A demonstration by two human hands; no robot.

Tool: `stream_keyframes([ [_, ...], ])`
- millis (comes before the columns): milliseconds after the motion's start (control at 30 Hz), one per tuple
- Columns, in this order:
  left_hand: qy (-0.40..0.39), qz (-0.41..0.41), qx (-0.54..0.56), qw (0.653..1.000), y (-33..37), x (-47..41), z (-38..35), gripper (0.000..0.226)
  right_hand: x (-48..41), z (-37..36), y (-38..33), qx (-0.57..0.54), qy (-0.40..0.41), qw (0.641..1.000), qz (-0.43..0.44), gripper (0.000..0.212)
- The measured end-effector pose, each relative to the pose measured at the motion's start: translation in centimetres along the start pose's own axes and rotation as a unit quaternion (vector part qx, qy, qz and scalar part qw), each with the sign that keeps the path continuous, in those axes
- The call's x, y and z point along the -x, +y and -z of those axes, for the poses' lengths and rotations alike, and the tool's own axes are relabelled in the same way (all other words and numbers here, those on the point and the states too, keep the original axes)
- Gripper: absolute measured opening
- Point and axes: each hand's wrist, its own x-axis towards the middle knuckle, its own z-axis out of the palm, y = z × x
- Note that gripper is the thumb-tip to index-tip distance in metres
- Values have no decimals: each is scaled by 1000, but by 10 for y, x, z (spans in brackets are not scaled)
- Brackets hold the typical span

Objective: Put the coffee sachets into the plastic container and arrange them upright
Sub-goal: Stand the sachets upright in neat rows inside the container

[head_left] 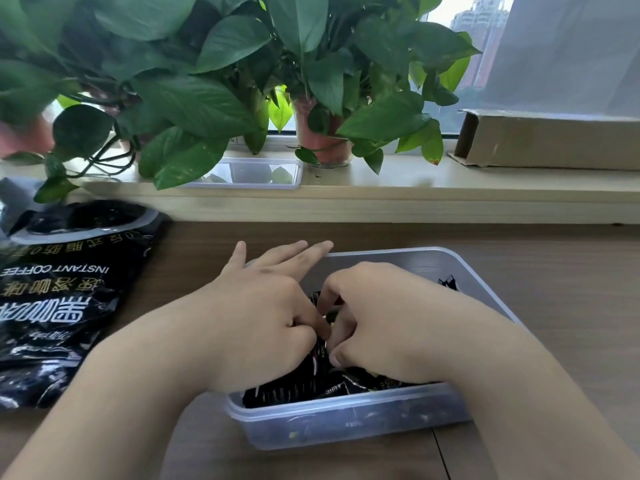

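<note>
A clear plastic container [346, 422] sits on the brown table in front of me. Several black coffee sachets [294, 389] stand packed in its near left part, and one sachet corner shows at the far right. Both hands are inside the container. My left hand [263, 306] has its thumb and lower fingers curled onto the sachets while two fingers stretch out over the far rim. My right hand [381, 320] has its fingers curled down onto the same bunch of sachets, hiding most of them.
A large black instant coffee bag [65, 296] lies open on the table at the left. Behind it a wooden sill carries the container's clear lid [249, 173], potted green plants [322, 136] and a cardboard box [547, 140].
</note>
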Motion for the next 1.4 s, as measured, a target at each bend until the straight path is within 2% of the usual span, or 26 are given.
stream_keyframes([
  [133, 14, 4, -3, 1000, 2, 0, -1, 58, 7, 8, 10, -45, -10, 998, 33, 24],
  [200, 21, 4, 1, 1000, 2, 0, -1, 58, 7, 11, 16, -58, 54, 996, 39, 24],
  [267, 24, 3, 3, 1000, 1, 0, -2, 57, 8, 12, 21, -26, 89, 995, 47, 29],
  [400, 18, 0, 0, 1000, 2, 3, -1, 49, 7, 4, 18, 9, 2, 996, 91, 42],
  [567, 14, 5, -8, 1000, 2, 2, 0, 42, 9, 0, 14, 24, -49, 996, 75, 47],
  [767, 18, 14, -10, 1000, 3, 1, 0, 41, 8, 1, 9, 25, -54, 998, 13, 37],
  [867, 16, 17, -10, 1000, 3, 2, 0, 41, 6, 0, 11, 66, -42, 997, 0, 29],
  [967, 15, 18, -13, 1000, 3, 2, 0, 41, 2, -2, 13, 81, -28, 996, -21, 31],
  [1067, 14, 16, -12, 1000, 3, 2, 0, 41, -1, -2, 19, 48, -28, 998, -13, 32],
  [1133, 16, 16, -11, 1000, 3, 2, -1, 41, 3, 4, 24, 21, 1, 1000, 16, 31],
  [1300, 26, 16, -2, 1000, 3, 1, -2, 39, 23, 32, 43, -60, 201, 977, 32, 29],
  [1400, 26, 15, 0, 1000, 3, 1, -2, 39, 18, 29, 50, -18, 211, 977, 10, 28],
])
